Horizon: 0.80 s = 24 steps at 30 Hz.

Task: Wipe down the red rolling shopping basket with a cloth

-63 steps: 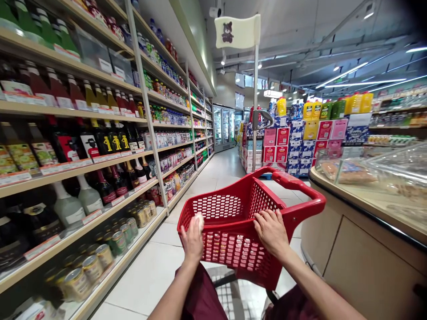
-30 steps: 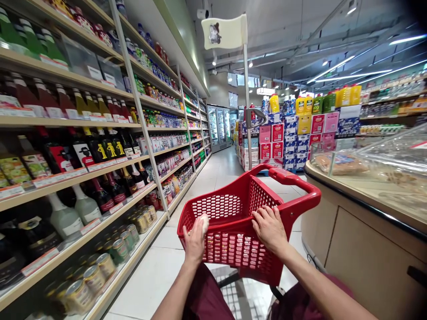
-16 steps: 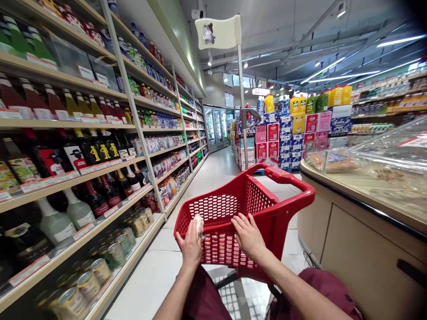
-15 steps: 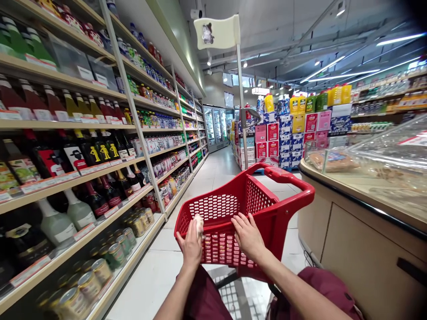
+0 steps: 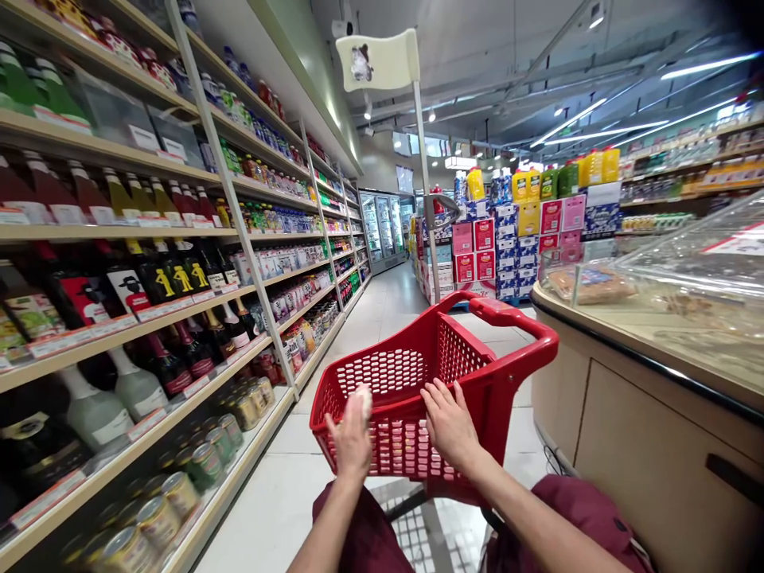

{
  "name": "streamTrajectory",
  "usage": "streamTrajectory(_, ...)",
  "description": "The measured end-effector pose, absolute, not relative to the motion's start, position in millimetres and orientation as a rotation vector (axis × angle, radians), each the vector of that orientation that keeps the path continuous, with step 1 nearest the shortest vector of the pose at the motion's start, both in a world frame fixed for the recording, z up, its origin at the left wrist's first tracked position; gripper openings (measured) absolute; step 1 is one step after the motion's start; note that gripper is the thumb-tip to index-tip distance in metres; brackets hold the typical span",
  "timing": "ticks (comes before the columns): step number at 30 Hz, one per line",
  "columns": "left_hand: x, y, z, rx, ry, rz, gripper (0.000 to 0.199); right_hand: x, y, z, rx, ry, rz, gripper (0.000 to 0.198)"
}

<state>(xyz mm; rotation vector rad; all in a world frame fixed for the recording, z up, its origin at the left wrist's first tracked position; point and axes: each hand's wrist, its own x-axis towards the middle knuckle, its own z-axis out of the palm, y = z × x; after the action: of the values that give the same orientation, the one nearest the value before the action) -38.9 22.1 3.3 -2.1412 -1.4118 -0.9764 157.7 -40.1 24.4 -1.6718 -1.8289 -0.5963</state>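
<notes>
A small child-size red plastic shopping cart point(image 5: 471, 350) stands in front of me, with perforated basket walls and a tall flag pole. My left hand point(image 5: 351, 439) is at the near side rim, a crumpled white cloth point(image 5: 364, 400) pressed under its fingers; the thumb sticks out to the left. Whether it is cloth or tissue is hard to make out. On the same rim, farther right, lies my right hand point(image 5: 449, 426), its fingers stretched out over the edge and its palm against the basket's side.
On the left run shelves point(image 5: 215, 231) of bottles and cans. A curved wooden counter point(image 5: 645, 422) with clear covers bounds the right side. Stacked drink boxes point(image 5: 507, 247) stand ahead, beyond the tiled floor point(image 5: 382, 310). My knees flank the cart's near side.
My left hand has slid right along the rim with the white cloth, slightly blurred by motion. My right hand has shifted a little to the right. The cart has barely moved in view.
</notes>
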Motion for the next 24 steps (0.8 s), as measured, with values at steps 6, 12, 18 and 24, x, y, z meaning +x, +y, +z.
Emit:
streamTrajectory(6,10.5,17.3,8.6,-2.405,-1.147,-0.869,0.051,164.9,-42.2,23.8,-1.613,-1.894,-0.608,0.04)
streamTrajectory(12,-70.1,25.1,5.2,-2.046,-1.546,-0.969,0.052,164.5,-43.5,21.5,-1.633,-1.828,-0.593,0.039)
streamTrajectory(18,-5.5,15.6,5.9,-2.342,-1.239,-0.847,0.063,158.8,-43.0,16.1,-1.637,-1.835,-0.632,0.04)
streamTrajectory(24,-52.4,20.5,6.6,-2.117,-1.45,-0.958,0.052,166.6,-44.7,19.0,-1.635,-1.821,-0.634,0.041)
